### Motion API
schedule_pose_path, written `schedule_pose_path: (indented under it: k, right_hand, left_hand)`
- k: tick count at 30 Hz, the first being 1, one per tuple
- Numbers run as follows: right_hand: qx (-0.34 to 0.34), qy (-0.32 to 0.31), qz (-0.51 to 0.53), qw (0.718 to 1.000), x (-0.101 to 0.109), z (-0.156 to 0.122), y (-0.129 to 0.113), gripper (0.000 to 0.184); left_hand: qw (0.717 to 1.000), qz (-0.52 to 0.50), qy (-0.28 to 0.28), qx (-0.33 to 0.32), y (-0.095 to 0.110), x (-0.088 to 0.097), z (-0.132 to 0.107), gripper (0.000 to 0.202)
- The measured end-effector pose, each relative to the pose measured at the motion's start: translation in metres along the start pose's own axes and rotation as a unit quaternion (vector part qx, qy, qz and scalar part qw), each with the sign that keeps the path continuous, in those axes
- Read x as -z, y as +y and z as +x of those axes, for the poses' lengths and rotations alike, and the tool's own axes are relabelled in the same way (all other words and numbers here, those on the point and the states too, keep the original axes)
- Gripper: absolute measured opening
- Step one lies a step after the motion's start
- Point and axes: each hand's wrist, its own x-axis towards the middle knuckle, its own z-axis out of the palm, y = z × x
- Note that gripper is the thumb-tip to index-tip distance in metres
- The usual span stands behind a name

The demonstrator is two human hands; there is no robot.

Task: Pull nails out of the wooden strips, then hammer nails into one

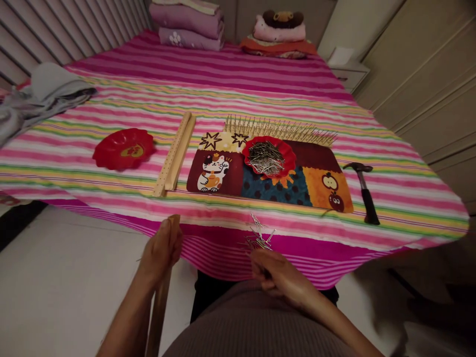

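Note:
My left hand [160, 253] is closed round a long wooden strip [159, 302] that runs from my fingers down past my forearm, in front of the bed's edge. My right hand [275, 275] is closed on a small bunch of thin metal nails [258, 235] that stick up from its fingers. On the bed beyond lies a patchwork cloth mat [271, 186] with a red dish full of nails [269, 157] on it. Behind the mat is a wooden strip studded with upright nails [278, 130]. Two more wooden strips with holes [175, 152] lie left of the mat.
A second, nearly empty red dish [124, 148] sits left of the strips. A black-handled hammer [366, 193] lies right of the mat. The bed has a pink striped cover [223, 84]; folded bedding [189, 22] and a soft toy [282, 20] are at its head, grey clothes [44, 94] at left.

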Motion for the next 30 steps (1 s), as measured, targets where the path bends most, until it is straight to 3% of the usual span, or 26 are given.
schedule_pose_path:
  k: [1,3,5,7,11,14,16,18,21,22,23,26,28,30]
  right_hand:
    - [0.043,0.072,-0.066,0.994,0.006,0.004,0.003,0.033]
    - [0.136,0.2,-0.204,0.949,0.016,0.013,0.006,0.024]
    - [0.203,0.247,-0.282,0.905,0.018,0.018,0.003,0.023]
    - [0.221,0.195,-0.293,0.91,0.008,0.018,-0.004,0.029]
    - [0.163,-0.039,-0.242,0.956,-0.033,0.008,-0.021,0.035]
    - [0.172,-0.107,-0.149,0.968,-0.052,0.007,-0.024,0.033]
    - [0.197,-0.076,-0.085,0.974,-0.05,0.013,-0.021,0.027]
    - [0.208,0.007,-0.022,0.978,-0.037,0.021,-0.019,0.027]
    - [0.177,0.122,0.067,0.974,-0.014,0.032,-0.019,0.039]
    - [0.168,0.138,0.085,0.972,-0.008,0.034,-0.02,0.044]
    - [0.166,0.143,0.094,0.971,-0.005,0.035,-0.022,0.047]
    - [0.159,0.151,0.122,0.968,-0.004,0.033,-0.026,0.053]
    - [0.142,0.166,0.132,0.967,-0.006,0.029,-0.024,0.059]
    - [0.136,0.182,0.111,0.968,-0.004,0.025,-0.017,0.058]
  left_hand:
    - [0.999,-0.037,-0.01,0.032,0.004,0.005,0.002,0.051]
    - [0.993,-0.092,-0.022,0.076,0.015,0.007,0.003,0.052]
    - [0.989,-0.121,-0.019,0.082,0.027,-0.004,0.001,0.052]
    - [0.987,-0.142,-0.02,0.075,0.041,-0.023,-0.004,0.053]
    - [0.986,-0.149,-0.074,0.009,0.07,-0.063,-0.015,0.051]
    - [0.984,-0.11,-0.118,-0.082,0.08,-0.075,-0.019,0.048]
    - [0.981,-0.061,-0.122,-0.135,0.074,-0.068,-0.019,0.04]
    - [0.978,-0.018,-0.144,-0.149,0.056,-0.055,-0.02,0.04]
    - [0.962,0.038,-0.252,-0.095,0.015,-0.039,-0.026,0.043]
    - [0.951,0.045,-0.298,-0.067,0.002,-0.038,-0.029,0.045]
    - [0.95,0.043,-0.302,-0.069,-0.01,-0.038,-0.033,0.046]
    - [0.967,0.07,-0.232,-0.08,-0.027,-0.041,-0.032,0.038]
    - [0.98,0.11,-0.146,-0.072,-0.02,-0.037,-0.016,0.036]
    - [0.983,0.158,-0.06,-0.069,0.0,-0.022,0.013,0.037]
